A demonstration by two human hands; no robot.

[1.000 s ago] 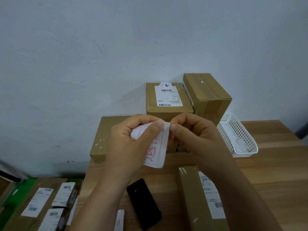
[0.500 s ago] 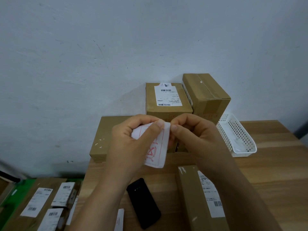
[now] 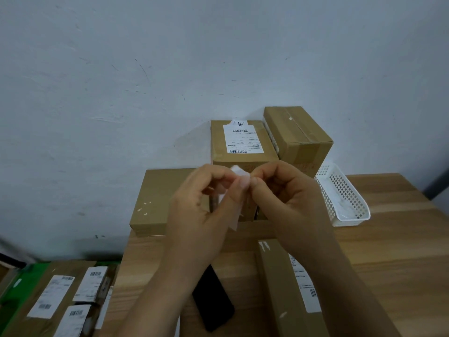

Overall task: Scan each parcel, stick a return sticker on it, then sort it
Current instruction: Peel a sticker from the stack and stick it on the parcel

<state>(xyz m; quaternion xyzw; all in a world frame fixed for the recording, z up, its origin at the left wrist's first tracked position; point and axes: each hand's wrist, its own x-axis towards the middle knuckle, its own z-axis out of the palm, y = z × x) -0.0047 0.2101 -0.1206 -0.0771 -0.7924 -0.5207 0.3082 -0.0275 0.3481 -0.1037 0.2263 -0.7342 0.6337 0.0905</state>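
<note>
White sticker (image 3: 238, 171) between both hands (image 3: 196, 210) (image 3: 289, 203)

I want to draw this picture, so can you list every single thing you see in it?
labelled box: one, brown, back of the table
taped box: one, brown, right of the labelled box
flat box: one, brown, back left
long box: one, brown, front, white label
basket: one, white, right side
device: one, black, front, under the left arm
parcels: several, brown with white labels, low left, off the table
table: one, wood
wall: grey, behind
sticker: one, white, pinched by both hands
left hand: middle
right hand: middle
</note>
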